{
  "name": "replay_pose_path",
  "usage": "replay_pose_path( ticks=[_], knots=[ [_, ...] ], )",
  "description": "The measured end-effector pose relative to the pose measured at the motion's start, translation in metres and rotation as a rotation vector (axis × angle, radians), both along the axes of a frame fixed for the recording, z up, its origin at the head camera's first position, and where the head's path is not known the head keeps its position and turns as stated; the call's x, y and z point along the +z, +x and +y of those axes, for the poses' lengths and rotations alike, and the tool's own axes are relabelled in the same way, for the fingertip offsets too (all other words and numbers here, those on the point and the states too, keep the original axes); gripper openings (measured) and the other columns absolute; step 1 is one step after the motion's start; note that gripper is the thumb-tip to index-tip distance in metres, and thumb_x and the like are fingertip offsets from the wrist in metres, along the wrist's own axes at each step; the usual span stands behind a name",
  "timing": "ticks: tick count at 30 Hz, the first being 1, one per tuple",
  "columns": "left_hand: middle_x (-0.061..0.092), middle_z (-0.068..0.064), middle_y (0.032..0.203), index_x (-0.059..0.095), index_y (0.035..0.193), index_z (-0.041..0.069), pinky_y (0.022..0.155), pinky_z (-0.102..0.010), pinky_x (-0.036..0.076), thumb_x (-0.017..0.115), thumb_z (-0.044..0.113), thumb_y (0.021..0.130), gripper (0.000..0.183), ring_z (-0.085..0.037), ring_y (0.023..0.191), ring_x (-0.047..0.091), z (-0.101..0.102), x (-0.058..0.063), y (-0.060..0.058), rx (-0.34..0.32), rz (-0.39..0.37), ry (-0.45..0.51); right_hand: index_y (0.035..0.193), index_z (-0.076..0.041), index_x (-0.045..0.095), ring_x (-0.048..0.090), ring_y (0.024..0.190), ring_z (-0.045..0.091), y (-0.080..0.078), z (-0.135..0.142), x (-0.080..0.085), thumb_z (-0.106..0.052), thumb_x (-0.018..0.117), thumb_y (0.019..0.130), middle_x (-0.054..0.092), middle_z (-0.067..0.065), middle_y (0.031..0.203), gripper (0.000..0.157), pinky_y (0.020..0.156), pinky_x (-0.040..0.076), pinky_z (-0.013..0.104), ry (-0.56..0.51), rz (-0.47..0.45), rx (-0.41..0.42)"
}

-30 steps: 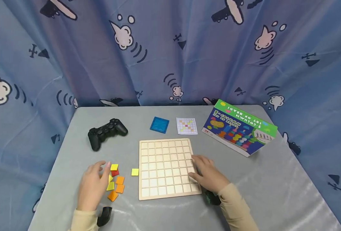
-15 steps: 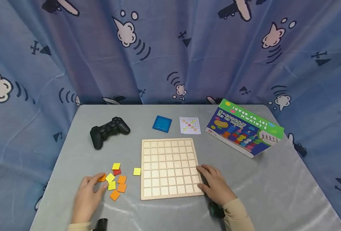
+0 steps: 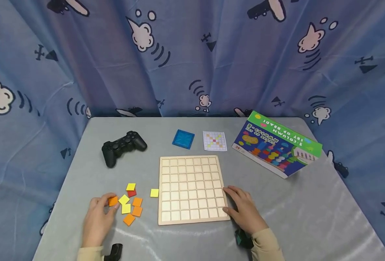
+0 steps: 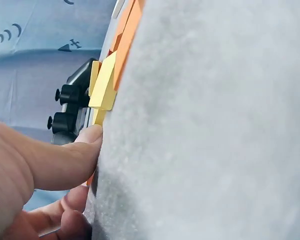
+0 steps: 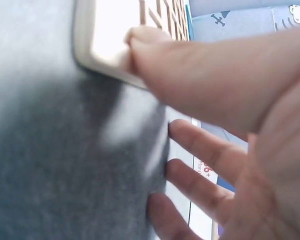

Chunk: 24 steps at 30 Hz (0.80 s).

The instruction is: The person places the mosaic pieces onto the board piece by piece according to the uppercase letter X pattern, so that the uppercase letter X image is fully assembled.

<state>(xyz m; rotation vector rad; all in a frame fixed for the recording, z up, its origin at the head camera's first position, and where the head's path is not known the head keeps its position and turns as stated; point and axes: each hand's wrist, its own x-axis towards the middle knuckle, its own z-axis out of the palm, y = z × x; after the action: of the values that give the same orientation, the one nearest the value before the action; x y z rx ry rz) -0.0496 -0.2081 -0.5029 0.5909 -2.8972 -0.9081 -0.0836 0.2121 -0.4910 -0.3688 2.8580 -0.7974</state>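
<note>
My left hand (image 3: 96, 221) pinches an orange square tile (image 3: 113, 201) between thumb and index finger, at the left side of a loose group of tiles. In the left wrist view the thumb (image 4: 70, 162) hides most of that tile. Beside it lie yellow tiles (image 3: 126, 208), more orange tiles (image 3: 137, 211) and a red tile (image 3: 132, 193) partly under a yellow one. My right hand (image 3: 244, 210) rests at the right edge of a wooden grid board (image 3: 192, 219). In the right wrist view its thumb touches the board's rim, while the other fingers lie extended on the table.
One yellow tile (image 3: 154, 193) lies against the board's left edge. Behind the board are a blue square tray (image 3: 183, 139) and a pattern card (image 3: 214, 141). A black game controller (image 3: 124, 147) sits at back left, a colourful toy box (image 3: 274, 145) at back right.
My left hand has moved down toward the near left and taken hold of the orange tile. My right hand has slid slightly outward, its thumb now at the board's edge.
</note>
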Motion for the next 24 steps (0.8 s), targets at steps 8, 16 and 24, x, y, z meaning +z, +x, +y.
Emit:
replay_pose_path(
  ticks=[8, 16, 24],
  knots=[
    [0.062, -0.010, 0.087, 0.063, 0.099, 0.006, 0.059, -0.027, 0.042, 0.074, 0.008, 0.082, 0.020, -0.018, 0.069, 0.055, -0.001, 0.004, -0.001, 0.030, 0.115, 0.060, 0.140, -0.010, 0.048, 0.042, 0.124, 0.040, 0.000, -0.001, -0.001, -0.020, 0.073, 0.085, 0.046, 0.015, 0.141, 0.060, 0.096, 0.039, 0.056, 0.016, 0.046, -0.006],
    [0.061, -0.016, 0.103, 0.059, 0.126, 0.008, 0.068, -0.024, 0.054, 0.052, 0.007, 0.098, 0.028, -0.011, 0.073, 0.066, 0.013, 0.032, -0.017, -0.103, 0.045, 0.487, 0.140, -0.009, 0.047, 0.030, 0.135, 0.045, -0.006, -0.008, 0.005, -0.021, 0.071, 0.087, 0.040, 0.019, 0.144, 0.059, 0.103, 0.026, 0.064, 0.047, 0.058, 0.028],
    [0.059, -0.019, 0.101, 0.053, 0.126, -0.003, 0.078, -0.034, 0.056, 0.053, 0.004, 0.097, 0.030, -0.023, 0.084, 0.069, 0.065, 0.043, -0.068, -0.253, 0.016, 0.911, 0.148, -0.012, 0.036, 0.017, 0.141, 0.048, -0.013, -0.012, 0.002, -0.033, 0.061, 0.094, 0.027, 0.021, 0.153, 0.063, 0.104, 0.025, 0.067, 0.049, -0.031, 0.011]
  ],
)
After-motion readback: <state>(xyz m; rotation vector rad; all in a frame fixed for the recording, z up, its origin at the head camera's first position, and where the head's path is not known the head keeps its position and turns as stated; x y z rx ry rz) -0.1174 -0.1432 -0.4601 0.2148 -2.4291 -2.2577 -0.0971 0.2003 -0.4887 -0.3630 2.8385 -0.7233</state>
